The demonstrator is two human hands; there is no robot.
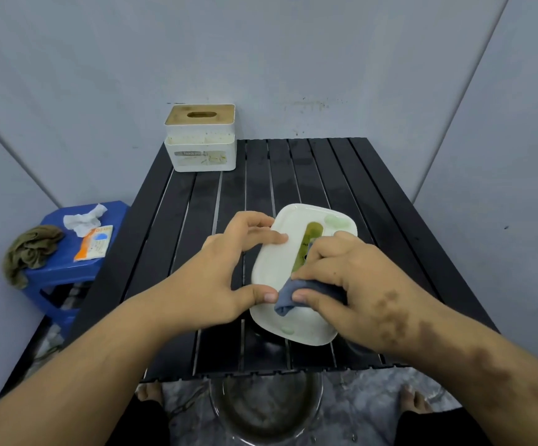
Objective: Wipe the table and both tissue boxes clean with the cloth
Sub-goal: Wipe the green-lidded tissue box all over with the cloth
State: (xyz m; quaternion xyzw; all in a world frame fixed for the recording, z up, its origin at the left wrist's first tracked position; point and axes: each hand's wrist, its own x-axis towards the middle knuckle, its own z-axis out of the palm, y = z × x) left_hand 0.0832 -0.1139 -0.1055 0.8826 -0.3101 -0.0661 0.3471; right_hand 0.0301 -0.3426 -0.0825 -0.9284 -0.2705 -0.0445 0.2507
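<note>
The left hand grips the white tissue box, fingers curled over its edge. The right hand pinches the blue cloth against it. The far box's label is blurred.

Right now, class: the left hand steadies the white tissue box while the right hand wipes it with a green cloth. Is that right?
Not quite. The head view shows the cloth is blue-grey, not green. The left hand does steady the white tissue box while the right hand wipes it.

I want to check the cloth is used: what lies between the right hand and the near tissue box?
In the head view, the blue-grey cloth lies between the right hand and the near tissue box.
</note>
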